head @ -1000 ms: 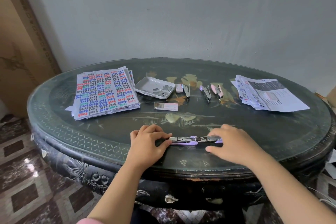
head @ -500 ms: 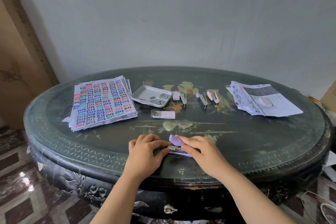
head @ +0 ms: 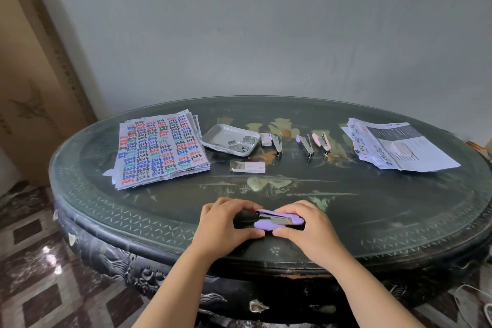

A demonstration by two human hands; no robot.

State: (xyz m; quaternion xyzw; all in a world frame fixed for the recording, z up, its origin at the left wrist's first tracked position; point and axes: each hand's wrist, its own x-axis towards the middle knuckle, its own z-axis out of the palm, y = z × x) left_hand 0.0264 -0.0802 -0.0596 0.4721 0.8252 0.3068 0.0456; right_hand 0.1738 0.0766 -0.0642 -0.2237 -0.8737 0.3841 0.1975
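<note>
A small purple stapler (head: 277, 219) lies folded shut near the front edge of the dark oval table (head: 399, 216). My left hand (head: 226, 224) grips its left end, fingers curled over the top and thumb below. My right hand (head: 306, 229) grips its right end the same way, and the two thumbs nearly meet in front of the stapler.
A stack of printed sheets (head: 159, 146) lies at the left, with a white tray of staples (head: 230, 139) beside it. A staple box (head: 247, 167), three more staplers (head: 306, 145) and another paper pile (head: 396, 149) lie further back. A cardboard box (head: 32, 82) leans at the far left.
The stapler lay opened out flat a second ago. My right hand folded its far half over to the left, and it is now closed between both hands.
</note>
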